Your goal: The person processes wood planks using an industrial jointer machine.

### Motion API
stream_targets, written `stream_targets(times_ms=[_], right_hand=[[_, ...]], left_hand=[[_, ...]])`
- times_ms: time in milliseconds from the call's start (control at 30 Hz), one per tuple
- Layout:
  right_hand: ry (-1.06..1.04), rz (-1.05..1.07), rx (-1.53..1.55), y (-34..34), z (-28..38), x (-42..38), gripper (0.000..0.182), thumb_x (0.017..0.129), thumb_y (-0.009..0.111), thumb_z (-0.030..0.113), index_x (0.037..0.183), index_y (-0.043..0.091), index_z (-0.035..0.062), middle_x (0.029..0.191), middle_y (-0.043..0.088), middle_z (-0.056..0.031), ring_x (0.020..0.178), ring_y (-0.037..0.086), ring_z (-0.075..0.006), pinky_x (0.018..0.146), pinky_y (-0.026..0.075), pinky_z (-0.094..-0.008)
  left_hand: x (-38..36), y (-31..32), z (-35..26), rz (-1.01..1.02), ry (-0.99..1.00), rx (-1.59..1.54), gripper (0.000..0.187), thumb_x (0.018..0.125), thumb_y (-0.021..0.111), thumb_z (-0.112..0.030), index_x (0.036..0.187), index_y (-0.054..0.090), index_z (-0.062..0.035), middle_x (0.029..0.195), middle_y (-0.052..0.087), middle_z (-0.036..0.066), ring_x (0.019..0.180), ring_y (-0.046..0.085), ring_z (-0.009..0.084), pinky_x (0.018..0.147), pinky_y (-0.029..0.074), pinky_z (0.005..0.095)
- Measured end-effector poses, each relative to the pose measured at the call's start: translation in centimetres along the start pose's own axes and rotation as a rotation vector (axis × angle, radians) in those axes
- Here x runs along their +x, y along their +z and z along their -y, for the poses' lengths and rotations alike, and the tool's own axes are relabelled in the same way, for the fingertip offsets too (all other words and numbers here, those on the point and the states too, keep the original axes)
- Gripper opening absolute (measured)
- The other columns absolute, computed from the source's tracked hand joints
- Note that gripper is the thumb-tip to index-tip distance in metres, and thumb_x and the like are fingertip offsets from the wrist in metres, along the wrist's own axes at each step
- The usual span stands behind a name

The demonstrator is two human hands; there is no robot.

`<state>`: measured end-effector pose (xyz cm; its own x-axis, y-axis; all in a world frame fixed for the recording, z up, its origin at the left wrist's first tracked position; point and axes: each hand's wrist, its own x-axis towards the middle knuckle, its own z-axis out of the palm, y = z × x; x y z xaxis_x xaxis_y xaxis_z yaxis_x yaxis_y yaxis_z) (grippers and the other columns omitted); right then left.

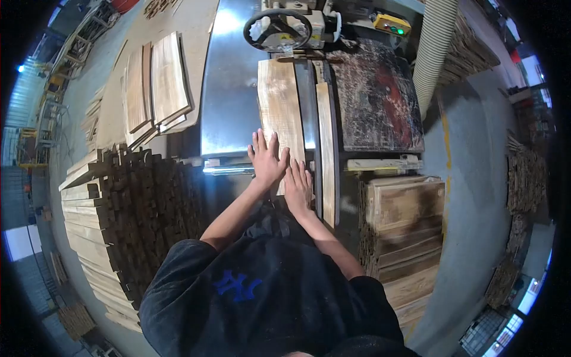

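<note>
A pale wooden board (278, 95) lies lengthwise on the shiny metal machine table (229, 107), its far end at the machine head under a black handwheel (278, 30). My left hand (269, 159) rests flat on the board with its fingers spread. Just to its right, my right hand (298, 187) lies along the near right part of the board, fingers stretched out. The board's near end is partly hidden by my hands. Beside it on the right runs a narrow wooden strip (326, 149) along a dark rail.
Wide boards (169, 77) are piled at the left. A tall stack of sawn pieces (89, 220) stands by my left side, another wood stack (407, 208) by my right. A yellow control box (392, 25) and a ribbed hose (434, 53) are at the back right.
</note>
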<state>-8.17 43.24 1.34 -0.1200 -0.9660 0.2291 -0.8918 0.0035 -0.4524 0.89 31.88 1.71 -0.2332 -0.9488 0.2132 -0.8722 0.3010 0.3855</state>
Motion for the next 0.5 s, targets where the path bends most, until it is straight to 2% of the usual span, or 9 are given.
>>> stream_targets(times_ms=[67, 133, 167, 267, 400, 500], right_hand=[[0.009, 0.033, -0.004, -1.3, 0.7, -0.7, 0.047, 0.091, 0.06, 0.019, 0.132, 0.052, -0.0031, 0.147, 0.043, -0.0192, 0.14, 0.035, -0.0371, 0.112, 0.03, -0.0514], [0.06, 0.097, 0.0, -2.3, 1.3, -1.3, 0.064, 0.09, 0.063, 0.028, 0.14, 0.041, -0.0059, 0.15, 0.036, -0.024, 0.142, 0.03, -0.0399, 0.113, 0.027, -0.0512], [0.052, 0.103, 0.002, -2.7, 1.4, -1.0, 0.064, 0.09, 0.063, 0.028, 0.14, 0.041, -0.0059, 0.15, 0.036, -0.024, 0.142, 0.03, -0.0399, 0.113, 0.027, -0.0512], [0.161, 0.156, -0.065, -2.4, 1.3, 0.2, 0.079, 0.088, 0.066, 0.033, 0.144, 0.031, -0.009, 0.152, 0.029, -0.0284, 0.142, 0.026, -0.0437, 0.115, 0.024, -0.051], [0.168, 0.155, -0.108, -1.5, 0.7, 4.3, 0.085, 0.085, 0.07, 0.033, 0.146, 0.029, -0.0088, 0.154, 0.024, -0.0281, 0.144, 0.023, -0.0431, 0.115, 0.024, -0.0519], [0.181, 0.183, -0.017, -1.5, -0.1, 8.2, 0.084, 0.086, 0.069, 0.033, 0.146, 0.027, -0.0099, 0.155, 0.02, -0.0298, 0.145, 0.018, -0.0449, 0.117, 0.02, -0.0522]], left_hand=[[0.6, 0.2, -0.8, 0.007, 0.018, -0.029, 0.064, 0.09, 0.055, -0.05, 0.141, 0.048, -0.0112, 0.153, 0.027, 0.03, 0.144, 0.021, 0.044, 0.112, 0.014, 0.0614], [1.8, 0.4, -1.4, 0.027, 0.037, -0.043, 0.066, 0.088, 0.056, -0.052, 0.14, 0.049, -0.0112, 0.153, 0.027, 0.03, 0.144, 0.021, 0.044, 0.113, 0.015, 0.061], [3.4, 1.1, -2.0, 0.013, 0.062, -0.043, 0.068, 0.087, 0.058, -0.053, 0.14, 0.049, -0.0116, 0.152, 0.027, 0.031, 0.144, 0.022, 0.0438, 0.113, 0.016, 0.0592], [6.9, 1.9, -2.4, -0.018, 0.053, -0.046, 0.07, 0.085, 0.058, -0.053, 0.14, 0.049, -0.0117, 0.151, 0.029, 0.031, 0.143, 0.024, 0.0437, 0.113, 0.018, 0.0577], [11.3, 3.0, -1.8, -0.056, 0.068, -0.057, 0.071, 0.085, 0.059, -0.053, 0.141, 0.049, -0.0116, 0.149, 0.031, 0.032, 0.142, 0.025, 0.0438, 0.113, 0.02, 0.0559], [15.0, 4.0, -1.4, -0.08, 0.072, -0.072, 0.072, 0.084, 0.06, -0.054, 0.14, 0.048, -0.011, 0.149, 0.03, 0.032, 0.142, 0.025, 0.0439, 0.113, 0.02, 0.0551]])
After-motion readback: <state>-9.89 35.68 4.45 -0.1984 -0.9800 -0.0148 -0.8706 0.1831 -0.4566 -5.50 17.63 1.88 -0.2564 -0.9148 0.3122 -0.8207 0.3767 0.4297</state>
